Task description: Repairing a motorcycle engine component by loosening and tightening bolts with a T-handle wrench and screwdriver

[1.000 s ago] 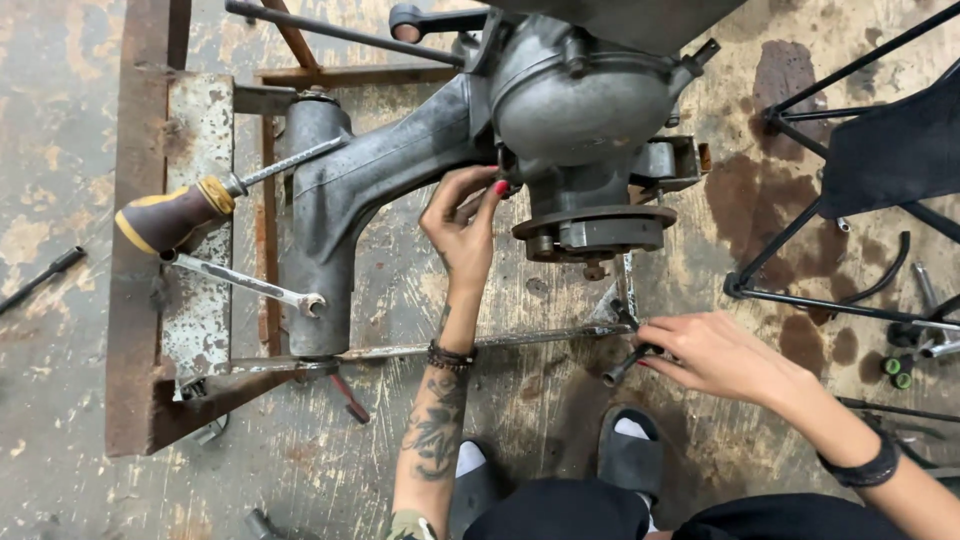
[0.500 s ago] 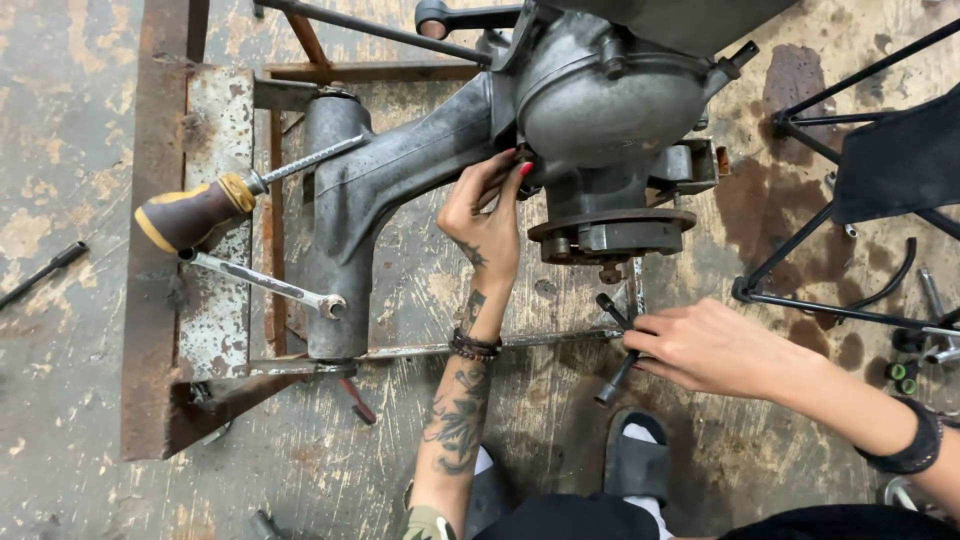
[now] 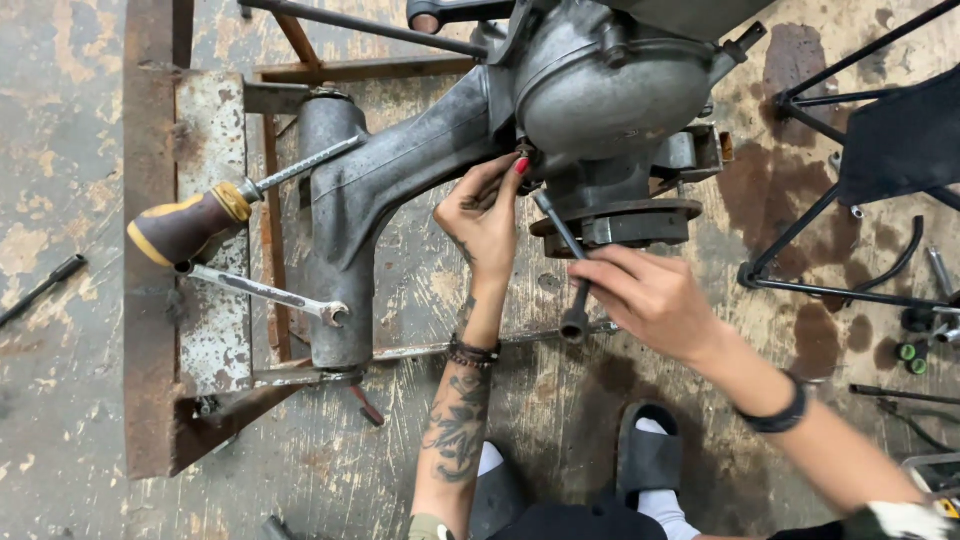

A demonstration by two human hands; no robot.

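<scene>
Engine casing [image 3: 600,90], grey and rounded, sits on a rusty steel stand [image 3: 150,300] at the top middle of the view, with its long arm [image 3: 390,180] running down and to the left from the round housing. Just under that housing, the left hand [image 3: 485,215] is pinched on a small part at the casing's lower edge; what the fingertips hold is too small to tell. The right hand [image 3: 650,295] lies below and to the right of the casing and grips a dark T-handle socket wrench [image 3: 562,265]. Its shaft slants up and to the left, the upper tip close beside the left fingertips and the socket end hanging low, toward the person's feet. Of the two, the left hand is the nearer to the casing.

Left of the casing's arm, a screwdriver [image 3: 190,225] with a brown and yellow handle and an open-ended spanner [image 3: 265,292] rest on the stand's plate. Right of the casing stands a black folding frame [image 3: 850,200]. No packages, labels or signs are visible.
</scene>
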